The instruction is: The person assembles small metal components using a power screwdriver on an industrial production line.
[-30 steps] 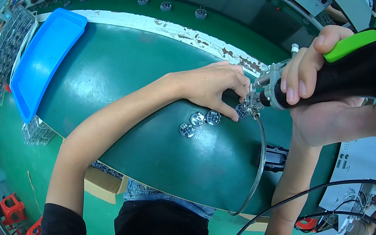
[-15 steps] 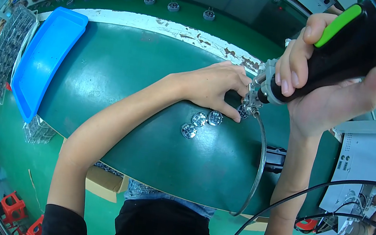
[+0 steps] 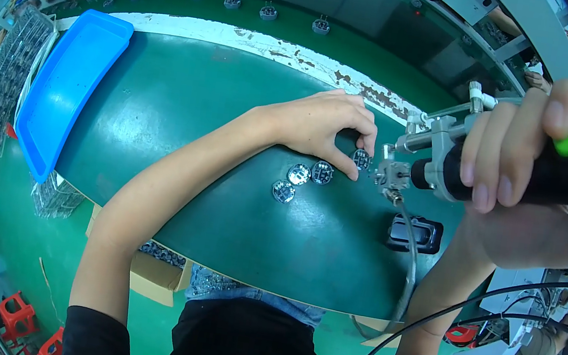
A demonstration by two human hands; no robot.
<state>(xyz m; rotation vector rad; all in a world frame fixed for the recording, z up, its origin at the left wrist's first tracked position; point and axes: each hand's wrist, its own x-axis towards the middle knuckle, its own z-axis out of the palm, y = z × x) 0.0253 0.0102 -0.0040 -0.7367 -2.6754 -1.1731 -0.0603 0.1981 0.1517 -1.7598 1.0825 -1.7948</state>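
My left hand (image 3: 319,124) reaches across the green tabletop, its thumb and fingers closed round the edge of a small round part with a circuit board (image 3: 361,160). Three similar round parts lie by its thumb: one close (image 3: 322,173), one beside that (image 3: 299,174), and one nearer me (image 3: 283,192). My right hand (image 3: 512,155) wraps round a black and green power screwdriver (image 3: 453,171), held sideways. Its metal nose (image 3: 392,174), with a clear hose (image 3: 411,268) hanging from it, is just right of the held part, with a small gap between.
A blue tray (image 3: 55,98) stands at the left beside stacked clear trays (image 3: 11,81). A dark holder (image 3: 414,235) sits on the table's right side. Beyond the peeling white ledge (image 3: 245,38), several round parts line a green belt. An open carton (image 3: 157,276) is below the near edge.
The screwdriver has moved right and its nose has come off the round part, which shows more fully. My left hand stays almost in place, still gripping that part.
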